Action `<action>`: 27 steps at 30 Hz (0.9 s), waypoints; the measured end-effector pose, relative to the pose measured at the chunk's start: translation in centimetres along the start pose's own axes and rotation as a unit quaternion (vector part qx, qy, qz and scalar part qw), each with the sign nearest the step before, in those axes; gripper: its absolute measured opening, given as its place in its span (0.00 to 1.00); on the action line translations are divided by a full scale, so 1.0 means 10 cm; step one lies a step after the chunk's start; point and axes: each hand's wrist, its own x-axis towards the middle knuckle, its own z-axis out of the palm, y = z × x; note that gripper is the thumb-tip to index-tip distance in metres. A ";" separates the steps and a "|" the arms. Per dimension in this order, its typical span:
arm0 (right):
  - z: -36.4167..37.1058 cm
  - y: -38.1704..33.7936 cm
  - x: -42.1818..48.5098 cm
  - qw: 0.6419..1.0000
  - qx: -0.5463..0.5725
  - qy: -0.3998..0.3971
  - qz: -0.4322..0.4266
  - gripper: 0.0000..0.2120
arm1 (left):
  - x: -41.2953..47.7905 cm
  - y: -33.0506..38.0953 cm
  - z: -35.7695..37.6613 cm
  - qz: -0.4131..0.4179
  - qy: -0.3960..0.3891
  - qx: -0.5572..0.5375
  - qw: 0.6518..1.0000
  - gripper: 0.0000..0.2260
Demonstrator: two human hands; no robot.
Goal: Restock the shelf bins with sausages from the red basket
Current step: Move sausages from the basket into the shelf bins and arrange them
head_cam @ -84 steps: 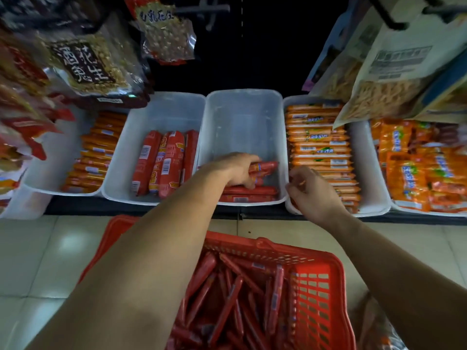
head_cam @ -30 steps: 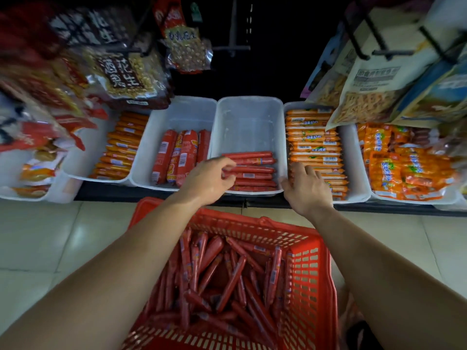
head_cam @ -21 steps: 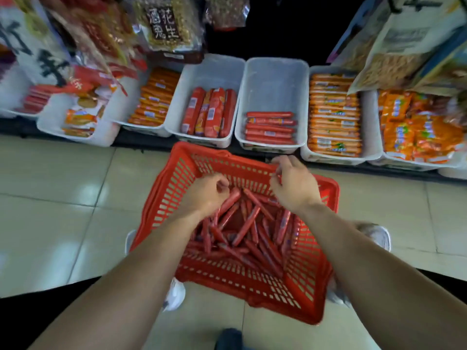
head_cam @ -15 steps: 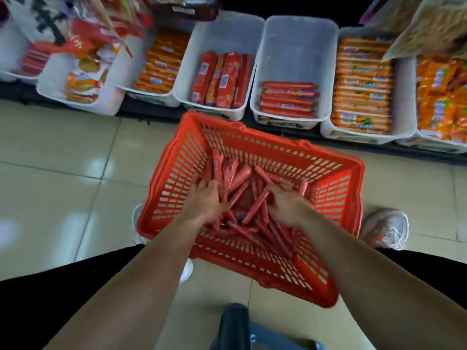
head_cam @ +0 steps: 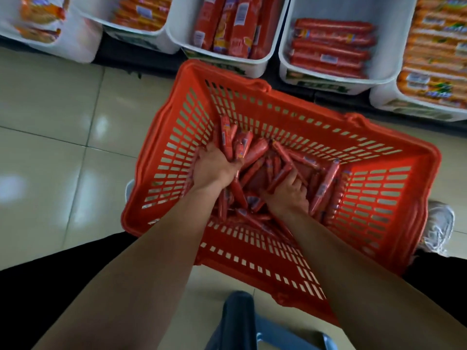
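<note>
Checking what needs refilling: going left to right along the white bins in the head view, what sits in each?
Blurred orange packets → orange sausages → fat red packs → thin red sausages → orange-wrapped sausages at the far right.

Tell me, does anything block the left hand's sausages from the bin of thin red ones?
Only the far wall of the red basket stands between the sausages in the left hand and the open-topped bin.

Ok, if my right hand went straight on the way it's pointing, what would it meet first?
The loose sausages piled just ahead of the right hand; below them, probably the red basket floor.
</note>
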 end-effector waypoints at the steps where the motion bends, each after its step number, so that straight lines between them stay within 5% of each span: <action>1: 0.02 -0.01 0.01 1.000 -0.015 0.001 -0.003 0.56 | 0.04 0.03 -0.01 -0.004 0.005 0.019 1.000 0.41; 8: 0.09 -0.04 0.05 0.999 0.018 0.000 -0.045 0.41 | 0.02 -0.06 -0.12 0.037 -0.017 -0.002 0.999 0.30; 14: -0.04 0.23 -0.09 0.996 0.046 -0.037 -0.070 0.35 | -0.30 -0.37 -0.07 0.040 -0.149 -0.038 0.987 0.29; 27: -0.25 0.51 -0.29 0.989 -0.082 -0.099 -0.078 0.44 | -0.48 -0.30 -0.09 0.030 -0.234 -0.102 0.966 0.27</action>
